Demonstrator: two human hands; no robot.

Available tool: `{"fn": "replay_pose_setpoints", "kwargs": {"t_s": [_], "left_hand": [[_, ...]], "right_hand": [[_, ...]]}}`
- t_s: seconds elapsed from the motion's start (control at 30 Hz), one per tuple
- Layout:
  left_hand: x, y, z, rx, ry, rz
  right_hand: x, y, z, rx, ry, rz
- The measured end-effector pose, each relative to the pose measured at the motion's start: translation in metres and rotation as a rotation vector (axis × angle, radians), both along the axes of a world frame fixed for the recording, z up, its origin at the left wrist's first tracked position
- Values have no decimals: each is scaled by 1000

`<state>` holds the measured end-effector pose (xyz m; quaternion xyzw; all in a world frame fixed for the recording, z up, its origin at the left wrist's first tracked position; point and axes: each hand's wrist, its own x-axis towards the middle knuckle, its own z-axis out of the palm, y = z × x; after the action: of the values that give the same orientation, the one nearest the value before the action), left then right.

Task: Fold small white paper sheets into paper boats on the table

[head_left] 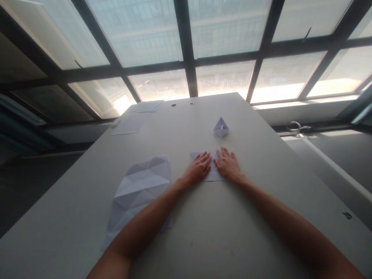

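A small sheet of white paper (214,176) lies flat on the white table, partly covered by both hands. My left hand (198,167) rests flat on its left part, fingers stretched out. On its right side, my right hand (228,164) presses down with fingers spread a little. Just beyond the hands stands a folded paper boat (221,128). To the left, a large creased sheet of paper (142,182) lies spread out, partly hidden under my left forearm.
More white sheets (128,124) lie at the table's far left. The table (261,224) reaches toward a row of dark-framed windows (190,50). Near the right edge is a small dark mark or object (347,215). A white rail (334,162) runs beyond the right edge.
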<state>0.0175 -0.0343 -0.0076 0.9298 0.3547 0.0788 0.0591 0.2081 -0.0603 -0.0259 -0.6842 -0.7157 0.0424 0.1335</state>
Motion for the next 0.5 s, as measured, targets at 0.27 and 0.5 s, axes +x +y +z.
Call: {"fn": "replay_pose_setpoints", "kwargs": {"t_s": [0.27,0.5], "left_hand": [[4,-7,-3,-39,43,-10],[5,-8,-4,-28,66,81]], "right_hand": [[0,0,3,-10,0,0],[1,-1,2,-3,-1,8]]}}
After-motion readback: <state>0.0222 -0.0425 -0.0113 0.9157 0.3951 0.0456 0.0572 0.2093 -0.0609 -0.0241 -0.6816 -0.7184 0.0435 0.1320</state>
